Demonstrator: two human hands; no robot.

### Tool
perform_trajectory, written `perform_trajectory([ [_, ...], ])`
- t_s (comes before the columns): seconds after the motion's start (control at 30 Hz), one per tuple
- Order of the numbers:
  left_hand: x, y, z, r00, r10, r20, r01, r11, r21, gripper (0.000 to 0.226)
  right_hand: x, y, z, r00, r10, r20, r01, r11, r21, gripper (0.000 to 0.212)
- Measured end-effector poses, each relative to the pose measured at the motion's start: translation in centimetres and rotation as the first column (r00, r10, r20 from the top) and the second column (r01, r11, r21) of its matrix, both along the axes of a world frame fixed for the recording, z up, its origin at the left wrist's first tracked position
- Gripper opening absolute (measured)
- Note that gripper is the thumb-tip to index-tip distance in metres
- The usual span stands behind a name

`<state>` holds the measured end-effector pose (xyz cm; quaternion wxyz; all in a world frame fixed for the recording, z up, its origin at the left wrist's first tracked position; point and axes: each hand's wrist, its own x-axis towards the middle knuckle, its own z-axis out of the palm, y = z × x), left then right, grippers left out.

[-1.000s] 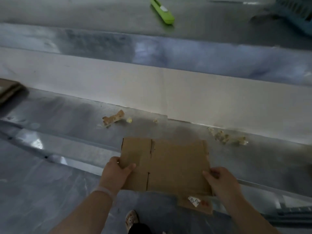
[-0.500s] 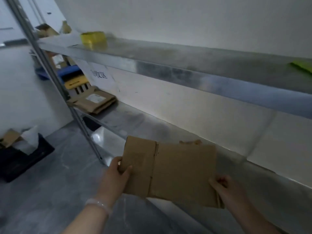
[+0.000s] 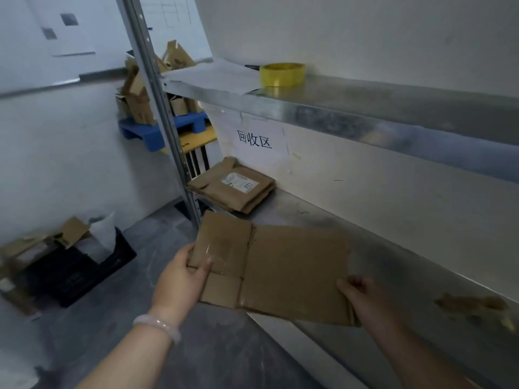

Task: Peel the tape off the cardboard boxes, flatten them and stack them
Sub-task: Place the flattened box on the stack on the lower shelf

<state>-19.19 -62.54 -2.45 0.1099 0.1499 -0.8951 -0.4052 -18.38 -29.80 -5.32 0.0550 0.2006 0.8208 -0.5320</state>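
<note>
A metal lower shelf [image 3: 365, 237] is running along the white wall, with a stack of flattened boxes [image 3: 233, 189] lying under a paper sign [image 3: 258, 141]. A yellow tape roll [image 3: 281, 74] is sitting on the upper shelf [image 3: 365, 94]. The left hand [image 3: 179, 279] and right hand [image 3: 365, 299] are each gripping an end of the flattened box [image 3: 280, 270] over the shelf's front edge, nearer the stack than half a second ago.

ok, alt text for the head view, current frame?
A left hand and a right hand hold a flattened cardboard box by its ends at a metal shelf. Further along the shelf lies a stack of flattened boxes under a paper sign; a yellow tape roll sits on the upper shelf.
</note>
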Motion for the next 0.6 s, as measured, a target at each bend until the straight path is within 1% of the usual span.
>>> perform_trajectory([
  [0.07, -2.9, -1.9, 0.1, 1.000, -0.007, 0.005, 0.007, 1.000, -0.006, 0.050, -2.6, -1.7, -0.1, 1.000, 0.004, 0.001, -0.004, 1.000, -0.001, 0.022],
  [0.17, -7.6, -3.8, -0.1, 0.998, -0.056, 0.019, 0.056, 0.998, -0.004, 0.049, -6.8, -3.9, -0.3, 1.000, -0.018, -0.014, 0.017, 0.999, -0.035, 0.016],
  [0.27, -12.6, -5.5, -0.8, 0.996, -0.090, 0.022, 0.091, 0.993, -0.075, 0.046, -11.3, -5.8, -1.1, 0.999, -0.032, -0.032, 0.031, 0.998, -0.051, 0.021],
  [0.33, -16.2, -6.7, -1.3, 0.995, -0.076, 0.067, 0.085, 0.987, -0.133, 0.054, -14.6, -7.2, -1.6, 0.999, -0.035, -0.012, 0.034, 0.995, -0.090, 0.027],
  [0.4, -19.2, -7.7, -1.0, 0.989, -0.057, 0.138, 0.081, 0.981, -0.174, 0.068, -17.6, -8.7, -1.5, 0.999, -0.050, 0.012, 0.051, 0.989, -0.136, 0.024],
  [0.47, -22.4, -9.0, -0.6, 0.987, -0.046, 0.153, 0.081, 0.970, -0.230, 0.075, -20.6, -10.1, -1.2, 0.996, -0.087, 0.031, 0.091, 0.982, -0.165, 0.021],
  [0.5, -23.9, -9.6, -0.3, 0.988, -0.054, 0.148, 0.092, 0.961, -0.261, 0.076, -22.1, -10.7, -1.3, 0.995, -0.095, 0.041, 0.099, 0.984, -0.147, 0.021],
  [0.6, -28.7, -11.5, -0.2, 0.985, -0.124, 0.119, 0.158, 0.923, -0.351, 0.074, -26.1, -12.6, -1.2, 0.995, -0.093, 0.036, 0.093, 0.995, -0.023, 0.025],
])
